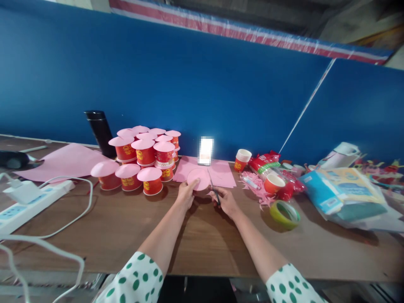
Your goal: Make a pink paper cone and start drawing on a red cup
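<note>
A round pink paper disc (198, 179) is pinched at its lower left edge by my left hand (187, 193), thumb on top. My right hand (226, 199) grips a pair of scissors (215, 189) with dark handles, whose blades point up along the right edge of the disc. Behind the disc lie flat pink paper sheets (225, 174). To the left stand several red paper cups (150, 187) turned upside down, some stacked, each topped with a shallow pink paper cone (149, 174).
A bright phone (206, 152) stands against the blue partition (189, 84). On the right are upright cups (242, 160), pink scraps (259, 189), a tape roll (284, 215) and a plastic package (344, 195). A black bottle (99, 134), pink sheet (71, 162) and power strip (36, 206) occupy the left.
</note>
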### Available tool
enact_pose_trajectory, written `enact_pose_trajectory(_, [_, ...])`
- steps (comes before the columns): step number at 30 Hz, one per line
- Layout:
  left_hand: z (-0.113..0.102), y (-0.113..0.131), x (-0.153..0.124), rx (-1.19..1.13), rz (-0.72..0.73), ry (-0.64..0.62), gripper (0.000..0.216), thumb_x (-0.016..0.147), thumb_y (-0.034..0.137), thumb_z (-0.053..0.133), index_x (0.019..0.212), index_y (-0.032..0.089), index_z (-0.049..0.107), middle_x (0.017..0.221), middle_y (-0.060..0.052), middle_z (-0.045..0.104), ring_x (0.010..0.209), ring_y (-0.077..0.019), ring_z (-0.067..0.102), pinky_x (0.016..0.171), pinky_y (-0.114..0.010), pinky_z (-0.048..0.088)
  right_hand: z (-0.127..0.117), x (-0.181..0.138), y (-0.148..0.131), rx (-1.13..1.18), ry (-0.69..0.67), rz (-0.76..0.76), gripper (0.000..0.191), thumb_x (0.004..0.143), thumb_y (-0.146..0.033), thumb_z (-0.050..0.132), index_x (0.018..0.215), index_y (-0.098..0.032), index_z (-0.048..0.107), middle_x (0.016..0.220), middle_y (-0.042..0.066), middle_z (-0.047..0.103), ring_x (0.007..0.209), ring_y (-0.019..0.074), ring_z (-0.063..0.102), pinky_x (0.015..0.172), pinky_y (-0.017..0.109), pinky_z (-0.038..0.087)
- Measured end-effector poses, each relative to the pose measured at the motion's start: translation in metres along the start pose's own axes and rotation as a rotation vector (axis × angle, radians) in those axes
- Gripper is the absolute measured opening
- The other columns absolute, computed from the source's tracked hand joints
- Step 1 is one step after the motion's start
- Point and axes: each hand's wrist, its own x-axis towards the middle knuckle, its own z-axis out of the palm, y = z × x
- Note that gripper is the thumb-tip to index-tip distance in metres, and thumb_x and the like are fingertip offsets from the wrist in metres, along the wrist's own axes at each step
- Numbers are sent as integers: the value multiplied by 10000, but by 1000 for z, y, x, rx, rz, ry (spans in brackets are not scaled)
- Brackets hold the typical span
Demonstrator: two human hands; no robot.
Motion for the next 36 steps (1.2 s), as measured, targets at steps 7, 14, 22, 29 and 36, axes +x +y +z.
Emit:
enact_pose_trajectory(7, [-2, 0, 2, -7, -1, 15, 406, 502, 305, 828, 786, 78, 646, 578, -40, 633, 462, -113, 560, 443, -219, 433, 0, -1, -2, -9, -8, 2, 482, 682, -491, 686, 1002, -132, 658, 549, -41, 518, 429, 77, 463, 381, 185, 325])
enact_pose_trajectory(14, [-1, 3, 1, 1, -3, 61, 386, 487, 298, 831, 745, 94, 629, 556, -24, 619, 428, -90, 526, 381, -189, 358, 1, -1, -1, -14, -16, 3, 501, 675, -507, 687, 1006, -133, 648, 551, -40, 522, 426, 81, 465, 384, 189, 328])
enact_pose_trajectory(22, [-1, 1, 2, -3, 2, 18, 394, 488, 294, 832, 756, 78, 641, 577, -37, 629, 433, -89, 530, 376, -184, 367, 0, 0, 3, 2, -4, 0, 487, 694, -509, 670, 1016, -144, 648, 566, -40, 522, 434, 75, 464, 392, 182, 330])
enact_pose_trajectory(29, [1, 2, -2, 41, -10, 7, 391, 500, 297, 828, 759, 63, 650, 630, -80, 662, 492, -124, 579, 419, -206, 420, 0, 0, -1, 34, 4, 33, 499, 693, -505, 673, 1032, -140, 642, 610, -25, 554, 461, 76, 491, 409, 179, 336])
enact_pose_trajectory(36, [1, 0, -3, 51, -20, -18, 395, 509, 299, 827, 779, 68, 652, 627, -79, 665, 523, -145, 607, 466, -223, 468, 0, 1, 2, 32, 8, 21, 486, 707, -502, 663, 1037, -146, 643, 628, -14, 566, 481, 83, 515, 400, 171, 335])
